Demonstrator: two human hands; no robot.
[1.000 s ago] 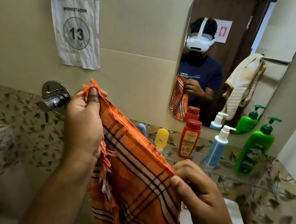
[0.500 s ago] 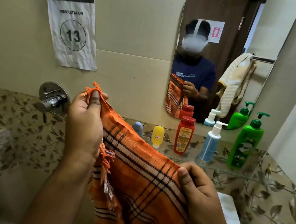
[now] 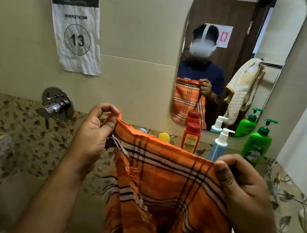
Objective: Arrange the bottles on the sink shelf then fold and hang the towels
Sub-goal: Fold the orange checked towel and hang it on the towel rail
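Lowered left hand (image 3: 92,139), right hand (image 3: 242,183); orange towel (image 3: 167,189) top edge now near-level.

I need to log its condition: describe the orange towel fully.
The orange towel is woven cloth, checked with black and white stripes, its left edge frayed and fringed. It hangs doubled in front of the shelf. The left hand pinches one top corner; the right hand grips the other.

Orange towel (image 3: 173,190) with black-and-white plaid stripes, red bottle (image 3: 191,137), pale blue pump bottle (image 3: 218,146), green pump bottle (image 3: 257,146), leaf-patterned tiles (image 3: 15,134)
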